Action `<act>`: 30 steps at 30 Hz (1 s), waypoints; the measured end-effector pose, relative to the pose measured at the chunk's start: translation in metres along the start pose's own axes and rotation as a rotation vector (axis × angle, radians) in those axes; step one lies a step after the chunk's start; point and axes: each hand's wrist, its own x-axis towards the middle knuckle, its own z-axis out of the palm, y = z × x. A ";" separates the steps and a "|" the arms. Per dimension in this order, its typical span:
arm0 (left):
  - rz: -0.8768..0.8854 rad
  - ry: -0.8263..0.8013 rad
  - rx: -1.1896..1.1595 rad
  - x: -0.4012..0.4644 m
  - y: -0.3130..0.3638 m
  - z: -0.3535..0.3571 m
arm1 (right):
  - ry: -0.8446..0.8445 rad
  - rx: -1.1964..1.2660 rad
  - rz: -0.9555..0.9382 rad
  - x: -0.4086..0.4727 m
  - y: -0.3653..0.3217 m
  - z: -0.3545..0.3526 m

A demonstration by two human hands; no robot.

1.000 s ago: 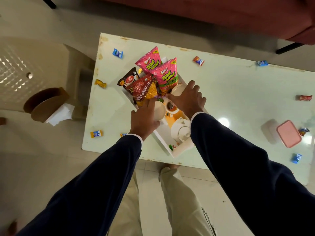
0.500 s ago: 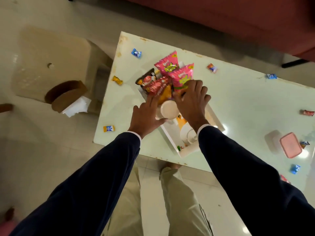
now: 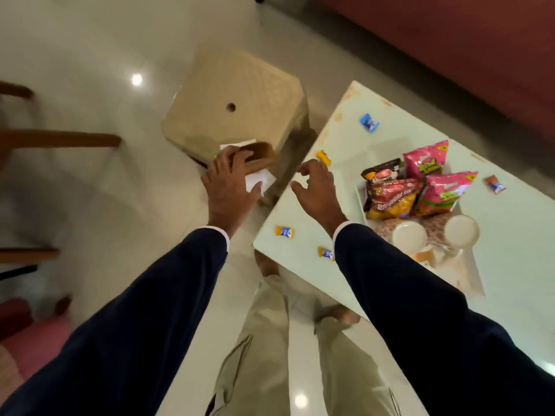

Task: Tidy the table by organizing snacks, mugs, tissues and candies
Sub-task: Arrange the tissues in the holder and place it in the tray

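In the middle of the frame the left hand reaches with spread fingers over the brown tissue holder on the beige stool; whether it touches cannot be told. The right hand hovers empty, fingers loosely curled, above the table's left edge.

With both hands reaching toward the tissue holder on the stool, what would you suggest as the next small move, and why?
Probably close the left hand on the tissue holder. Its fingers already touch the holder's top, the right hand hangs open beside it holding nothing, and the holder sits on the stool, off the table.
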 end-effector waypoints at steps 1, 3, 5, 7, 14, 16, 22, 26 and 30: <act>-0.040 -0.025 0.001 0.006 -0.011 -0.001 | -0.042 0.056 0.048 0.004 -0.006 0.010; -0.089 -0.100 -0.013 0.015 -0.029 0.001 | -0.095 0.157 0.156 0.011 -0.015 0.026; -0.108 -0.146 -0.082 0.025 -0.044 0.005 | -0.101 0.200 0.240 0.018 -0.022 0.040; -0.138 -0.189 -0.165 0.036 -0.053 0.008 | -0.093 0.190 0.279 0.024 -0.027 0.049; -0.066 -0.218 -0.185 0.059 -0.070 0.015 | -0.078 0.186 0.335 0.032 -0.037 0.067; -0.103 -0.163 -0.313 0.060 -0.075 0.010 | -0.071 0.201 0.352 0.034 -0.039 0.069; -0.375 0.044 -0.769 0.046 -0.098 -0.019 | -0.047 0.340 0.436 0.036 -0.053 0.082; -0.456 0.061 -0.778 0.034 -0.124 -0.026 | -0.044 0.284 0.473 0.042 -0.061 0.097; -0.483 0.053 -0.781 0.025 -0.134 -0.024 | -0.001 0.221 0.460 0.053 -0.061 0.105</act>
